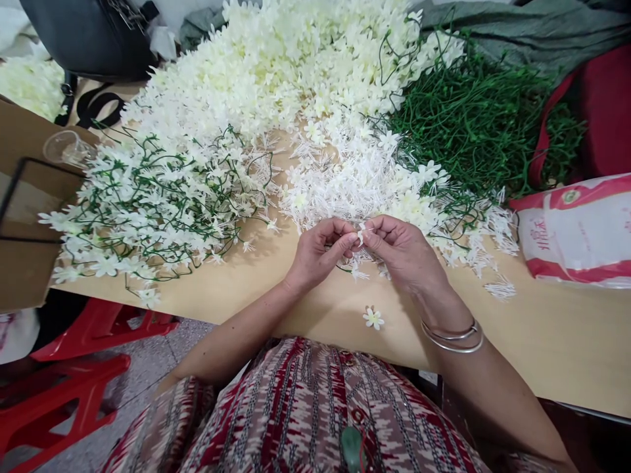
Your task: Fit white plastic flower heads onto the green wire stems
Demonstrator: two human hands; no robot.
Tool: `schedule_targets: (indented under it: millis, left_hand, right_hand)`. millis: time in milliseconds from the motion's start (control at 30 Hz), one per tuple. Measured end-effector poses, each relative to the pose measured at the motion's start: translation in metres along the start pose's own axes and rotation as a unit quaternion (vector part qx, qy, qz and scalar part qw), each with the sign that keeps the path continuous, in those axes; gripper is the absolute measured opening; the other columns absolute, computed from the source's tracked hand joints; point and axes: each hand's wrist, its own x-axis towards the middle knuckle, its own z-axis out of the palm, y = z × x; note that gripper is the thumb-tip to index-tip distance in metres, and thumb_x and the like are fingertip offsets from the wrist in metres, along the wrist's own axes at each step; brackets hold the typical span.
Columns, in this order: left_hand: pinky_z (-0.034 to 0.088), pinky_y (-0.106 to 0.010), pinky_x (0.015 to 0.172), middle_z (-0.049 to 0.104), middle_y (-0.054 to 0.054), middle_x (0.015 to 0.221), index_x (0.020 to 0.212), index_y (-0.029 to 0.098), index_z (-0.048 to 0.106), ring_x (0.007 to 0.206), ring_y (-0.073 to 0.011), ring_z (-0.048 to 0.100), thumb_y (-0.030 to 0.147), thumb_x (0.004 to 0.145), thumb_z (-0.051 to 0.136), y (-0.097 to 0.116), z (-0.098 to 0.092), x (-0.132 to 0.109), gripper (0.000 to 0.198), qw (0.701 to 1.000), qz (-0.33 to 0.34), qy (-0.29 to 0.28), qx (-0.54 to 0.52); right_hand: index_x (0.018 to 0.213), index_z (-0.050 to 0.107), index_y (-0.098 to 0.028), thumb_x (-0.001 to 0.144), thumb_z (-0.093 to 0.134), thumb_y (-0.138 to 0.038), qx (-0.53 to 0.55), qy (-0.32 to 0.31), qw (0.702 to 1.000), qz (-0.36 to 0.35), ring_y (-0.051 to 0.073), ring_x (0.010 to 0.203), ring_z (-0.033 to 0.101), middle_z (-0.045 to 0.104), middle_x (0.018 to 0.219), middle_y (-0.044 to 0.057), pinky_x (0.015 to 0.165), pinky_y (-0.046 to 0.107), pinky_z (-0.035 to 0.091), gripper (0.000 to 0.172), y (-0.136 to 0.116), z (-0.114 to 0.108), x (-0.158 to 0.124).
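Observation:
My left hand (324, 253) and my right hand (401, 253) meet fingertip to fingertip over the near part of the table. Between them is a small white artificial flower (361, 234), pinched by the thumb and finger of each hand; its details are partly covered by the fingers. Just beyond lies a heap of white plastic stamens (335, 190) mixed with loose petals. A single white flower with a yellow centre (373, 318) rests on the table below my hands. To the left spreads a pile of white flowers on green stems (162, 197).
A big mound of cream blossoms (276, 59) fills the back. Green plastic stems (488, 125) are heaped at right, beside a red-and-white packet (582, 230). At left stand a cardboard box (29, 263), a clear cup (69, 147) and a black bag (93, 39). Red stools (73, 394) are below.

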Motion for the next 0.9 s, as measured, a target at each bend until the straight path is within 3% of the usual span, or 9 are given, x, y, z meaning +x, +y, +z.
schedule_targets:
  millis: [300,567,800,900]
  left_hand:
    - [0.055,-0.022,0.063,0.07,0.0,0.076,0.087,0.018,0.066,0.063,-0.0091,0.062,0.064,0.086,0.081,0.0,0.001,0.003,0.049,1.0,-0.016,0.011,-0.01]
    - [0.056,-0.022,0.067,0.07,0.001,0.078,0.096,0.018,0.066,0.064,-0.0083,0.065,0.063,0.09,0.078,0.0,-0.001,0.002,0.047,1.0,0.001,0.016,-0.017]
    - [0.057,-0.024,0.066,0.071,0.0,0.082,0.096,0.019,0.069,0.065,-0.009,0.066,0.06,0.092,0.078,-0.005,0.001,0.002,0.042,0.999,0.029,0.009,0.021]
    - [0.058,-0.025,0.067,0.071,-0.001,0.083,0.098,0.019,0.07,0.067,-0.0095,0.067,0.056,0.094,0.077,-0.006,0.002,0.001,0.038,0.998,0.043,0.016,0.04]
  right_hand:
    - [0.08,0.068,-0.025,0.071,0.092,-0.06,-0.019,0.016,1.0,0.007,0.016,0.066,0.063,0.066,0.066,-0.003,0.067,0.032,0.056,0.044,-0.001,0.001,0.005]
    - [0.105,0.075,-0.03,0.079,0.084,-0.064,0.014,0.002,1.0,0.002,0.019,0.084,0.068,0.072,0.094,0.002,0.084,0.035,0.059,0.044,-0.006,-0.009,0.0]
    - [0.085,0.074,-0.026,0.071,0.093,-0.049,-0.001,0.041,0.999,-0.018,0.014,0.07,0.058,0.067,0.076,-0.002,0.071,0.03,0.051,0.033,0.003,-0.006,0.002]
    - [0.083,0.073,-0.026,0.071,0.092,-0.048,-0.012,0.048,0.999,-0.014,0.016,0.071,0.059,0.069,0.077,-0.001,0.071,0.032,0.051,0.031,0.004,-0.007,0.003]
